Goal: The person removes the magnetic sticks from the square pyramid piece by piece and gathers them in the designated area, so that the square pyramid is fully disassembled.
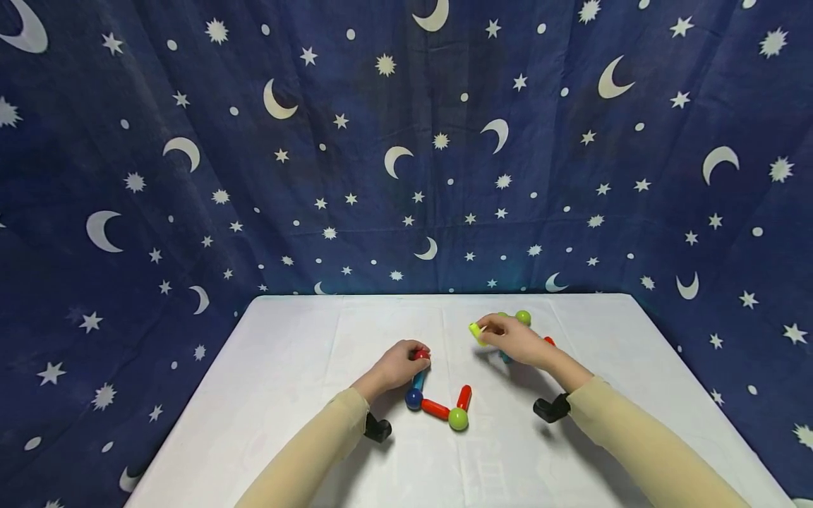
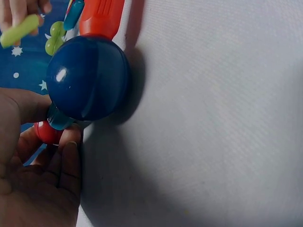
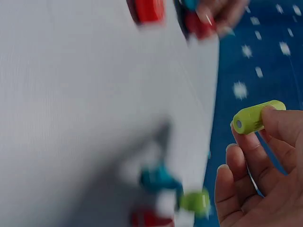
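Note:
My left hand (image 1: pixel 396 367) grips a red ball (image 1: pixel 422 355) at the far end of a teal rod (image 1: pixel 419 379). That rod joins a dark blue ball (image 1: pixel 414 399), (image 2: pixel 88 78), from which a red rod (image 1: pixel 435 409) runs to a green ball (image 1: pixel 458 419). A second red rod (image 1: pixel 464 397) points away from the green ball. Raised above the table, my right hand (image 1: pixel 517 340) pinches a yellow-green rod (image 3: pixel 255 117) between thumb and fingers; one end with a grey disc faces the right wrist view.
Behind my right hand lie more pieces, partly hidden: a green ball (image 1: pixel 524 317), a teal piece (image 3: pixel 160 178) and a red piece (image 1: pixel 549 341). A dark blue curtain (image 1: pixel 406 190) with moons and stars stands behind the white table (image 1: pixel 286 353).

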### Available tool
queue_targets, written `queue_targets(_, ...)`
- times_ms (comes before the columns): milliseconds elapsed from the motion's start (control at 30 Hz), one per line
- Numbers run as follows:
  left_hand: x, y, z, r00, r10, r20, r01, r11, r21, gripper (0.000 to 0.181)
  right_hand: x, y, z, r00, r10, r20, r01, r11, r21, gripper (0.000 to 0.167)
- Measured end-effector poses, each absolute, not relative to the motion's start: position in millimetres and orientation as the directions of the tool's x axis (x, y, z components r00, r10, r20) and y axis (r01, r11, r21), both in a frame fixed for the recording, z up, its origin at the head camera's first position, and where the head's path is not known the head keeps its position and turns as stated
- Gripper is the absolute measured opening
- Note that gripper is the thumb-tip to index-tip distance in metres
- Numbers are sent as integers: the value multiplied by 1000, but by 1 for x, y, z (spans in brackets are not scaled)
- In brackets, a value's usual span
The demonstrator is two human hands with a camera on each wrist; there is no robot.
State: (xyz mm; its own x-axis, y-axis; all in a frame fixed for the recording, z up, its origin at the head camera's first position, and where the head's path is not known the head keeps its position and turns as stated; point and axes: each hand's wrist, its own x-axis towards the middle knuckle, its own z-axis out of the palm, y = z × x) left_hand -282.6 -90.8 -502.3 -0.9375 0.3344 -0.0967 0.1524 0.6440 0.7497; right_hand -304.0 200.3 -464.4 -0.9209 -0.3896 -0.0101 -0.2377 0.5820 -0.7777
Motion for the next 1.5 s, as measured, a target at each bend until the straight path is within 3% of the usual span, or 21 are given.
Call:
queue_targets(267,-281,-92,-501,-941,322,-100,145,654,743,29,-313,287,-455,-982,-161,-100,-34,672,-740,49)
queue_targets(567,-278,-92,-500,-940,325,-100,143,645,751,29,-308,343,-484,-964,-13,-266,180,704,-687,54)
queue_targets(1500,-278,-91,-500,-940,331,-87,157,643,750,30,-303,349,-496,-971,6,-237,171,711,-682,45)
